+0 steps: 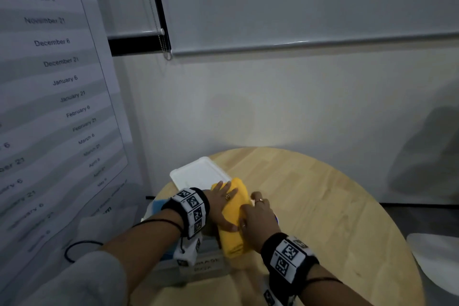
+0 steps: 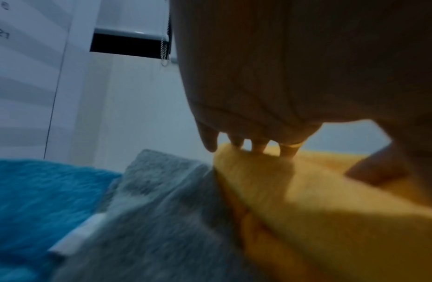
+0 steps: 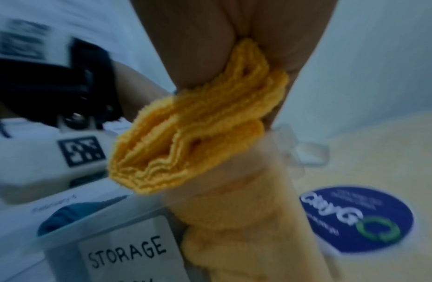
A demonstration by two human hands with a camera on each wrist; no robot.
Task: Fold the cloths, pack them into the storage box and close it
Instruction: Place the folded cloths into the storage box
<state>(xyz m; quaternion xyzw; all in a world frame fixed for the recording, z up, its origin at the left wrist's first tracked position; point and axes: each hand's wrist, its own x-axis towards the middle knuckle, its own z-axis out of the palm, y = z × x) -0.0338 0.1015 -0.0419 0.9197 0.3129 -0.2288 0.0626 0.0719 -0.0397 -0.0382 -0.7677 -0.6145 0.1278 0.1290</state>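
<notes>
Folded yellow cloth point(image 1: 233, 216) sits at the right end of the clear storage box point(image 3: 65, 246), partly inside it and standing proud of the rim; its layered edges point(image 3: 185, 137) show in the right wrist view. Left hand point(image 1: 219, 206) lies flat on top of the cloth, fingers point(image 2: 258, 147) straight and slightly spread, pressing down. Right hand point(image 1: 257, 218) grips the cloth's right side, thumb and fingers curled round the bundle. Inside the box, left of the yellow cloth, lie a grey cloth point(image 2: 161, 200) and a blue cloth point(image 2: 40, 190), touching one another. White lid point(image 1: 198, 172) lies on the round wooden bench point(image 1: 323, 206) just beyond the box. A blue round sticker point(image 3: 357, 219) sits right of the box.
</notes>
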